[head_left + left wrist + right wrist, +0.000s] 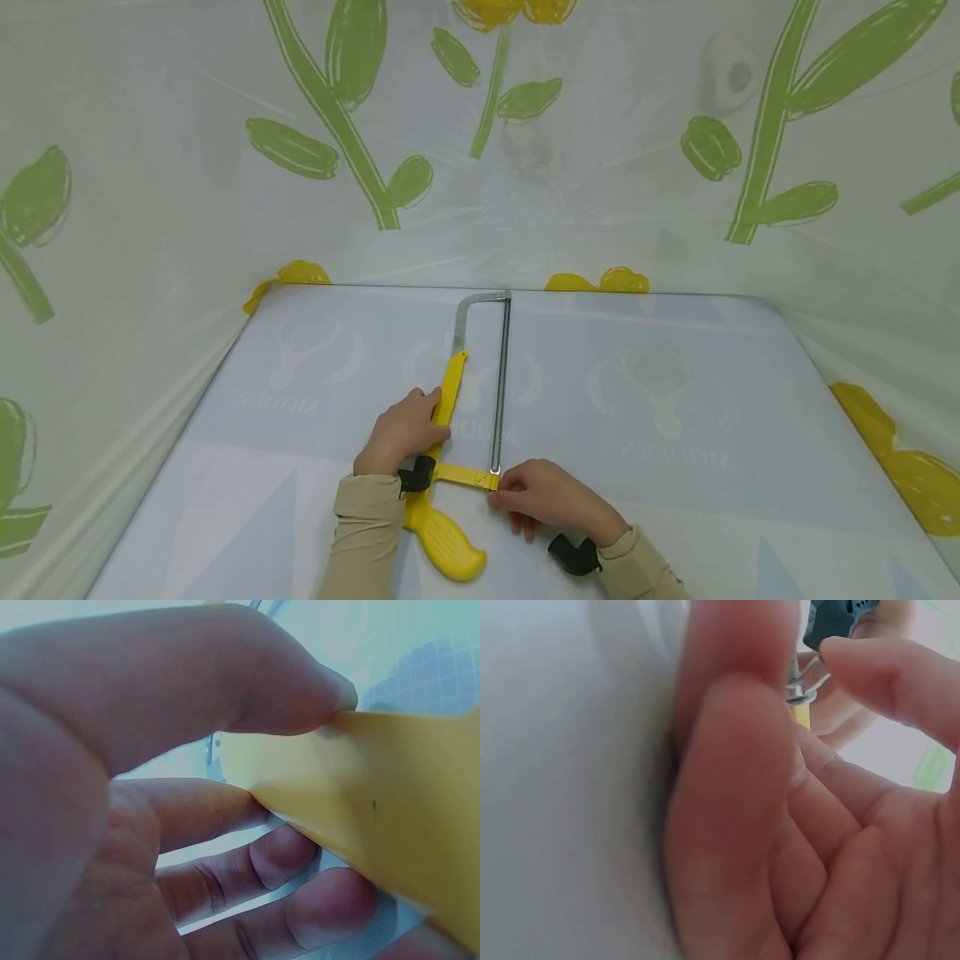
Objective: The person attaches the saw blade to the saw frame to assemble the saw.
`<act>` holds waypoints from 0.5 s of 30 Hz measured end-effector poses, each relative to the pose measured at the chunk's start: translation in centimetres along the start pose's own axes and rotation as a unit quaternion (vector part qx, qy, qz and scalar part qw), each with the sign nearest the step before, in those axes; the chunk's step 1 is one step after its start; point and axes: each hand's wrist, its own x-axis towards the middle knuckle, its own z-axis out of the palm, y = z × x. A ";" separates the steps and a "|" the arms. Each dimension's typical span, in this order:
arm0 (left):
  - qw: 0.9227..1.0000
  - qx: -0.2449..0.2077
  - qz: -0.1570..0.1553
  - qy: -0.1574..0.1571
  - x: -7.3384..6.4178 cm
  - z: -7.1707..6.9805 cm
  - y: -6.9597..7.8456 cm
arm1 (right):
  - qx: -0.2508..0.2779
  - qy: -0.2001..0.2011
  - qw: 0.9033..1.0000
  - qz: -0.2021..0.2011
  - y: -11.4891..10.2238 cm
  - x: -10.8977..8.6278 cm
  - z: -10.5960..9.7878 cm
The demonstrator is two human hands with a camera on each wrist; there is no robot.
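Observation:
A hacksaw [462, 476] with a yellow handle and a grey metal front bow lies on the table, its blade [502, 392] running along the right side. My left hand [401, 429] grips the yellow frame bar between thumb and fingers; the left wrist view has the thumb on the upper edge of the bar [420, 772] and fingertips along the lower edge. At the blade's near end, my right hand [551, 496] pinches a small metal wing nut [801, 691] with its thumb and a finger. Other fingers of that hand hide part of it and lie close to the tabletop.
The white table [637, 500] carries pale deer prints and its far edge meets a hanging curtain [615, 192] with green leaves and yellow flowers. The saw's yellow handle [448, 546] points toward me. Black wrist cameras [573, 554] sit by both cuffs.

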 end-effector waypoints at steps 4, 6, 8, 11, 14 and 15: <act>1.000 -0.004 -0.001 -0.001 0.0 0.0 0.0 | 0.033 -0.016 0.999 -0.002 0.1 0.1 -0.1; 1.000 -0.004 0.000 -0.001 0.0 0.0 0.0 | 0.042 -0.019 0.999 -0.007 0.3 0.1 -0.2; 1.000 -0.003 0.001 -0.001 -0.1 0.0 0.0 | 0.047 -0.016 0.999 -0.009 0.4 0.2 -0.3; 1.000 0.000 0.005 0.001 -0.1 0.0 0.0 | 0.045 -0.010 0.999 -0.012 0.8 0.3 -0.3; 1.000 0.002 0.008 0.002 0.0 0.0 -0.1 | 0.045 -0.007 0.999 -0.013 0.9 0.3 -0.3; 1.000 0.002 0.008 0.002 0.1 0.1 -0.1 | 0.044 -0.008 0.999 -0.013 0.9 0.3 -0.3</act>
